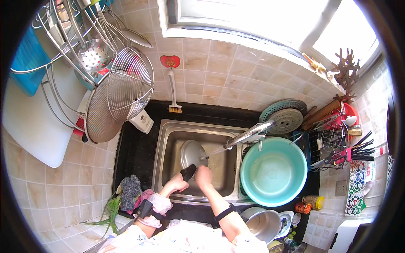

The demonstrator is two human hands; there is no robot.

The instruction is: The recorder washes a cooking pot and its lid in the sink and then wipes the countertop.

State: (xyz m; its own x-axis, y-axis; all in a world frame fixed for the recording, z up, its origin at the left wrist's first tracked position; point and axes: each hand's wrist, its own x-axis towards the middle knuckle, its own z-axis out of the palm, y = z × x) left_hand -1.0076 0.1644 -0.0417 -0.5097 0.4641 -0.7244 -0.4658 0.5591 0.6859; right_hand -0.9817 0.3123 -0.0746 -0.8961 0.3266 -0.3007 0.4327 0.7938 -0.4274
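My left hand (181, 182) grips the black handle (188, 172) of a grey metal pot lid (191, 153), which is tilted inside the stainless steel sink (221, 170). Close beside it, my right hand (203, 175) is curled at the lid's lower edge; whether it holds anything there is hidden. Above the sink reaches a chrome faucet (250, 134), and water seems to run from its spout toward the lid. A turquoise plastic basin (273, 172) stands just right of the sink.
Wire strainers (104, 107) and a skimmer (96, 55) hang at upper left. Grey scrubbing material (130, 189) and green onions (112, 212) lie left of my arm. A pot (264, 223), jars (303, 207) and a rack with scissors (332, 158) are at right.
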